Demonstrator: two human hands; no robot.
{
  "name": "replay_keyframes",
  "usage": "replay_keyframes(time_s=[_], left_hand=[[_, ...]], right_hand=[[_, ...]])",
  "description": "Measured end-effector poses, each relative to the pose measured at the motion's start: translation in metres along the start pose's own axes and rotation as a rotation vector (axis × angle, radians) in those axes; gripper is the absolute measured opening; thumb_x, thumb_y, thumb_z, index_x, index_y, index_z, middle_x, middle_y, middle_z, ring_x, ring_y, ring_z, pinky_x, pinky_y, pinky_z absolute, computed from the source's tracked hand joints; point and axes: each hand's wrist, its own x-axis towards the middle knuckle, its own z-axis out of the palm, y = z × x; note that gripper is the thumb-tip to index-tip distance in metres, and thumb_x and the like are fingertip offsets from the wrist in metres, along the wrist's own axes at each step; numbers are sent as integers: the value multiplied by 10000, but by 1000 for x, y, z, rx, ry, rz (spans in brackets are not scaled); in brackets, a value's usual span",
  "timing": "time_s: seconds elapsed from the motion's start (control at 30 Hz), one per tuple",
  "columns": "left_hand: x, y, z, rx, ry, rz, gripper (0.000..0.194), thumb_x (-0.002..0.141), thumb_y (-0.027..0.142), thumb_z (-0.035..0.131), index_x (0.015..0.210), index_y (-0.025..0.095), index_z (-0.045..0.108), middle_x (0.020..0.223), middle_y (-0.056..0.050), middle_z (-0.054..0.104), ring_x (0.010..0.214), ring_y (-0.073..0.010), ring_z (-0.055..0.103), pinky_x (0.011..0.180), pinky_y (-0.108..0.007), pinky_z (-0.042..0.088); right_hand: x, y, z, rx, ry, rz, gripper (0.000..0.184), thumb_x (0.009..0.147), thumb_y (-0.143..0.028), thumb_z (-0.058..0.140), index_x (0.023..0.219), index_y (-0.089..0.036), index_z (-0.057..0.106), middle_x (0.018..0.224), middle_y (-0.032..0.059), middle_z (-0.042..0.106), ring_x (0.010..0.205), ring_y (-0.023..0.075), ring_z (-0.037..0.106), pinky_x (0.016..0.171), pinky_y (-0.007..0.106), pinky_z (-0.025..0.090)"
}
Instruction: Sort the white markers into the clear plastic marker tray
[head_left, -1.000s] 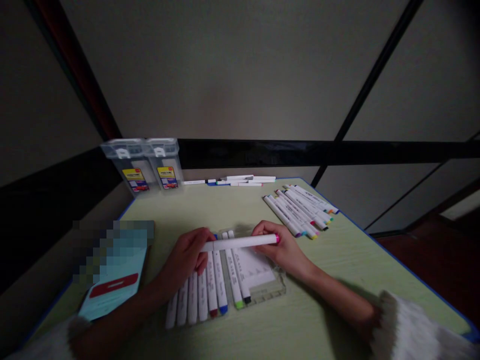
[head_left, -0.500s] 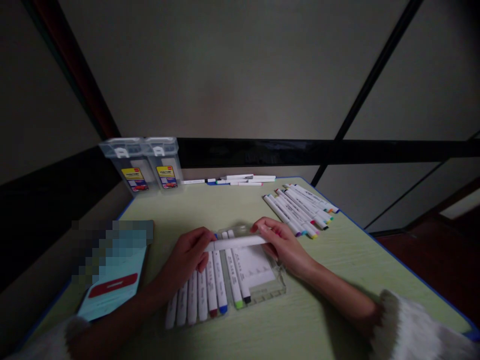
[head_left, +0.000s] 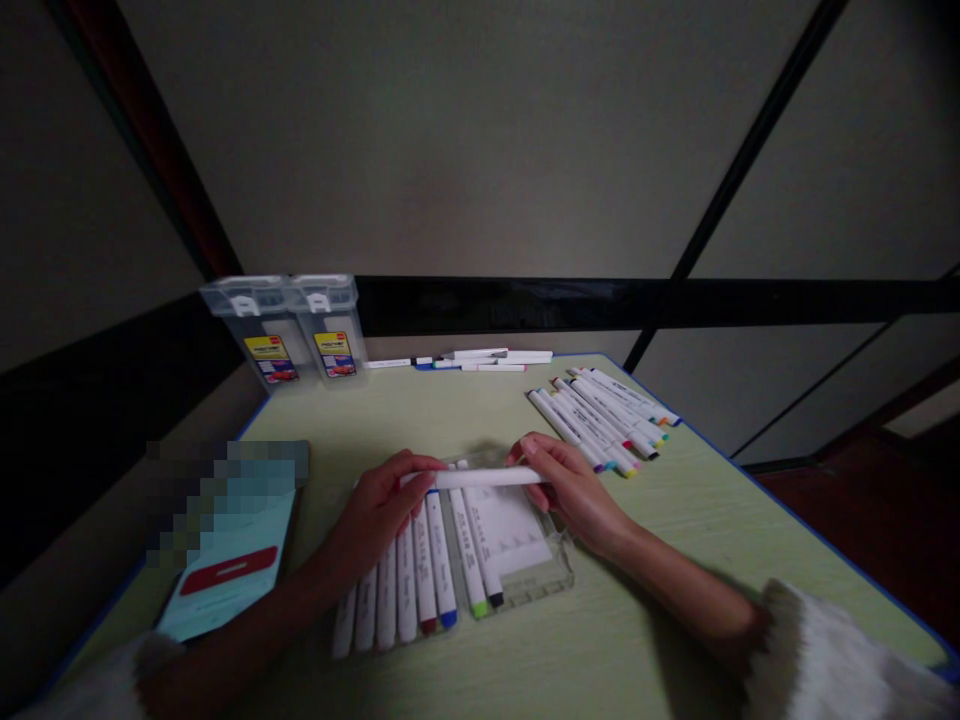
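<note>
Left hand (head_left: 384, 500) and right hand (head_left: 574, 490) grasp opposite ends of one slim white marker (head_left: 484, 478), held crosswise above a transparent plastic case (head_left: 541, 588).

The held marker (head_left: 487, 479) is white. The bench (head_left: 450, 412) is pale green, edged blue. The screen (head_left: 259, 525) shows teal and red.

Places of the things on the worktop (head_left: 600, 640)

A row of markers (head_left: 442, 565) lay in the case (head_left: 536, 591), at the near middle. Over it, a single marker (head_left: 487, 479) was between the left hand (head_left: 386, 503) and the right hand (head_left: 576, 492). The phone (head_left: 236, 540) lay to the left. Behind were two boxes (head_left: 334, 350), with loose markers (head_left: 491, 367) to their right. A marker group (head_left: 600, 420) lay behind the right hand.
</note>
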Motion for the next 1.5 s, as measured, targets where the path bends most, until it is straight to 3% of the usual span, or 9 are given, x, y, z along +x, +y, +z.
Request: replay_keyframes(time_s=[0.2,0.33,0.47,0.6,0.9,1.5], left_hand=[[1,0,-1,92,32,93,241,704,206,493,876,172,658,755,-3,482,684,-131,495,572,-222,385],[0,2,-1,53,30,41,221,691,202,502,838,169,664,789,-13,523,558,-98,463,471,-196,359],[-1,5,-1,-3,53,-76,211,672,206,520,837,151,640,621,29,541,413,-65,372,400,-183,301],[1,4,1,-39,37,-117,230,685,254,504,848,131,611,418,86,401,382,-78,349,399,-185,285],[0,5,2,-33,-9,-73,294,741,374,408,807,126,553,377,102,297,369,-82,282,404,-195,228],[-1,6,0,-38,-2,-93,284,747,354,430,853,131,572,359,105,300,354,-74,266,408,-193,225]], right_hand=[[-1,-3,2,67,12,27,310,767,-444,474,678,-151,524,384,-65,384,373,56,282,385,203,160],[0,-3,2,56,4,16,306,766,-437,478,659,-153,517,389,-64,386,373,58,279,388,211,158],[0,-2,2,43,6,16,308,767,-440,473,661,-154,516,384,-66,380,370,61,264,389,215,150],[0,-2,2,53,14,17,298,775,-430,468,661,-158,512,368,-73,361,378,64,261,399,211,157],[1,0,2,54,22,-43,239,779,-362,491,646,-165,469,384,-84,351,386,57,236,413,219,144],[-1,1,0,27,35,-99,195,754,-346,535,685,-179,460,458,-73,388,419,64,299,427,214,194]])
